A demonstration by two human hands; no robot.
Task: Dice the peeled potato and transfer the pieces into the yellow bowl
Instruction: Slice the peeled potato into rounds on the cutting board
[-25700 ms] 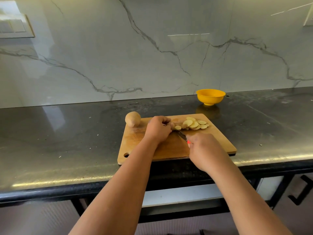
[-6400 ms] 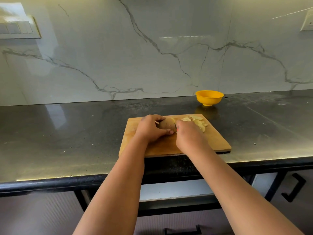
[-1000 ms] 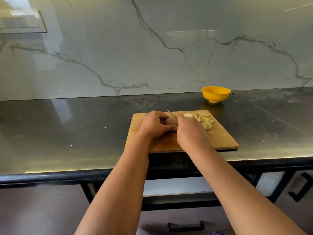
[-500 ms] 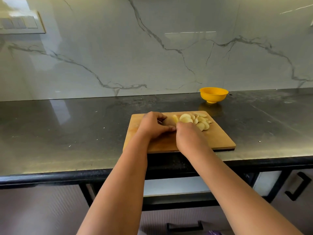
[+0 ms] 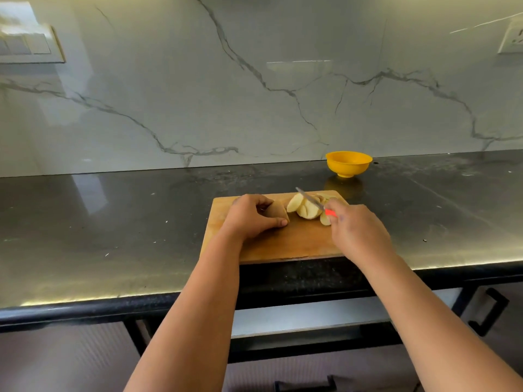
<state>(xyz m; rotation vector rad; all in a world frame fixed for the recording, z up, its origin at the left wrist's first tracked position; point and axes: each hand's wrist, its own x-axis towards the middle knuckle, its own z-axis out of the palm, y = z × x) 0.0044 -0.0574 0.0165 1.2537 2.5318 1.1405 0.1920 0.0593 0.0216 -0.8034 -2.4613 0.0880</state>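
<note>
Marble wall, dark counter [image 5: 85,236], hands gripping potato [image 5: 276,212], knife [image 5: 314,201].

Potato [image 5: 276,212] & slices [image 5: 305,208] on board [image 5: 285,244], slices to right; bowl [image 5: 348,163] behind board, on counter [image 5: 113,222]

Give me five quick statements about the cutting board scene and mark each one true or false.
1. The left hand grips the uncut potato piece. True.
2. The yellow bowl sits on the cutting board. False: it stands on the counter behind the board.
3. The right hand holds a knife. True.
4. The knife handle is blue. False: it is red.
5. The potato slices lie in the bowl. False: they are on the board.
</note>
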